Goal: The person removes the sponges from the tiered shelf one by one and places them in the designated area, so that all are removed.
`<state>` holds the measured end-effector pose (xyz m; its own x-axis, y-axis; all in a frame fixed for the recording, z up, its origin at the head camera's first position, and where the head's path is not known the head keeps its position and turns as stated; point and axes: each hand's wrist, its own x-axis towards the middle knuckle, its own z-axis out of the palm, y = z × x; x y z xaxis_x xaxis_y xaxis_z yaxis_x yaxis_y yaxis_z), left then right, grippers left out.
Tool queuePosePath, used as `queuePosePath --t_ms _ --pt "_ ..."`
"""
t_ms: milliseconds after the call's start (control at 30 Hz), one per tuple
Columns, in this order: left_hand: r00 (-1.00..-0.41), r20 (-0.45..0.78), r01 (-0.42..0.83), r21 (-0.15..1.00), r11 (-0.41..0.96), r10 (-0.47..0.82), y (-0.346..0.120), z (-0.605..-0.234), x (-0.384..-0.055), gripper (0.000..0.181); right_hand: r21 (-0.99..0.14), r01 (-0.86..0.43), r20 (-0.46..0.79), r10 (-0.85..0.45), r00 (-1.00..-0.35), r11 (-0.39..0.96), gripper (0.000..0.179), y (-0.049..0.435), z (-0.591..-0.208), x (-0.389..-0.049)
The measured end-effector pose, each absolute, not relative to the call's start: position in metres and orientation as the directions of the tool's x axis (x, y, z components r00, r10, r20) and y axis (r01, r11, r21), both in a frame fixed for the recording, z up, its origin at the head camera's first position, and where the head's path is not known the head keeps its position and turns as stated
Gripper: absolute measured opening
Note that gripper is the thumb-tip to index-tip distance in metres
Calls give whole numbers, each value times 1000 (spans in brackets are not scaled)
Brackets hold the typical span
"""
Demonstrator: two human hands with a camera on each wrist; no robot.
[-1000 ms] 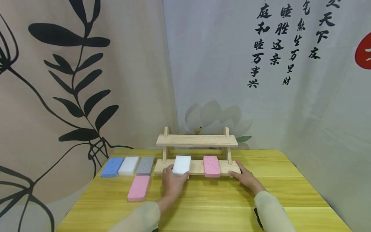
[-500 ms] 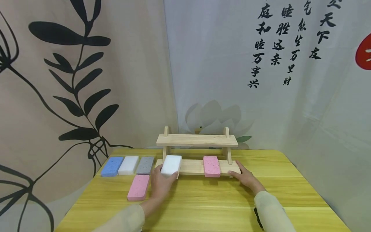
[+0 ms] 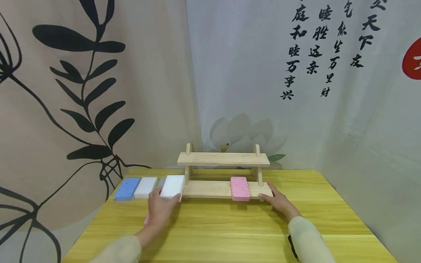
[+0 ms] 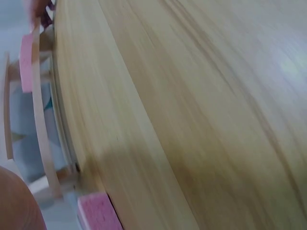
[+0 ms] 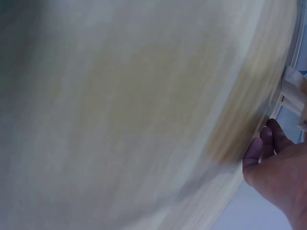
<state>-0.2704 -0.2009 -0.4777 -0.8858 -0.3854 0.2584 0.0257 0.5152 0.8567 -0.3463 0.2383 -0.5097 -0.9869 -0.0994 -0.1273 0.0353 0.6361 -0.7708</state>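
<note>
My left hand holds a white sponge raised just off the left end of a two-tier wooden rack. Behind that sponge a grey sponge is mostly hidden. A pink sponge on the table is nearly covered by the left hand in the head view. On the rack's lower shelf rests another pink sponge, right of the middle. My right hand grips the right end of that lower shelf, thumb at its front edge.
A blue sponge and a second white sponge lie side by side at the left back of the yellow wooden table. A printed curtain hangs behind the table.
My left hand has carried the white sponge leftward from over the lower shelf to beyond its left end, now covering the grey sponge. The right hand and rack have stayed put.
</note>
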Motion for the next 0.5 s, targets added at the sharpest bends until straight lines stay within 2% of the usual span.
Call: queuePosePath --t_ms 333,500 --pt "-849 322 43 833 552 -420 -244 -480 -266 74 -772 31 -122 -101 -987 634 98 239 -512 -347" --pt "-871 275 -7 822 569 -408 -265 -483 -260 80 -771 28 -121 -104 -987 637 98 240 -511 -347"
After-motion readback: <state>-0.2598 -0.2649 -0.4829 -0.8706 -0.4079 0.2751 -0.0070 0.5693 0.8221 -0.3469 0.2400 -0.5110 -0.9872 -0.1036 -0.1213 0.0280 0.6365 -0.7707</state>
